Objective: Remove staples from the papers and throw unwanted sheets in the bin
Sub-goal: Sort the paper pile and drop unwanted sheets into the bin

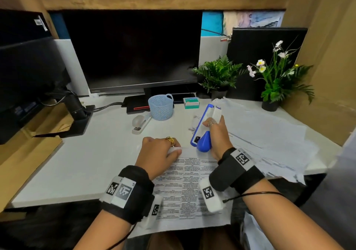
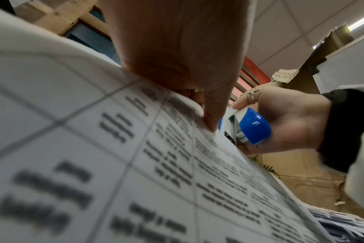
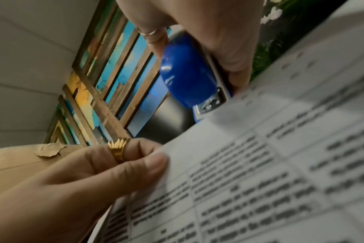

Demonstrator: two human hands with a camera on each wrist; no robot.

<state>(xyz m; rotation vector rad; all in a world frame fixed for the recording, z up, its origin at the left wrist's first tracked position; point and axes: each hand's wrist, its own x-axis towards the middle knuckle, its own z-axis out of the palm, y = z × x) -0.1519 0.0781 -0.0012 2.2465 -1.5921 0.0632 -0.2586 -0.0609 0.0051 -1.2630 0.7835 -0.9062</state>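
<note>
Blue plastic and white, the long stapler-shaped staple tool (image 1: 205, 128) sits in the right hand (image 1: 218, 136), fingers curled round its body, its near metal end just at the far edge of the white printed sheet with a grid of text (image 1: 187, 182) on the white desk (image 1: 96, 163). The left hand (image 1: 159, 153) pinches the sheet's far left corner. The head view shows only the back of that hand; the right wrist view shows what it hides, the thumb (image 3: 148, 166) pressed on top of the paper corner and a gold ring on a finger behind it. The left wrist view shows the tool's blue rounded end (image 2: 254, 127) cupped in the right palm, with a silver-ringed finger laid along its top. Only the head view takes in the loose heap of white papers (image 1: 269, 134) spread over the right side of the desk.

A small pale blue perforated plastic basket (image 1: 160, 106) stands far of the hands, near the dark monitor (image 1: 134, 51); its inside cannot be made out. Left of it lies a white and grey stapler (image 1: 139, 123). Two black pots at far right hold a green fern (image 1: 218, 74) and a white-flowered plant (image 1: 277, 72)
</note>
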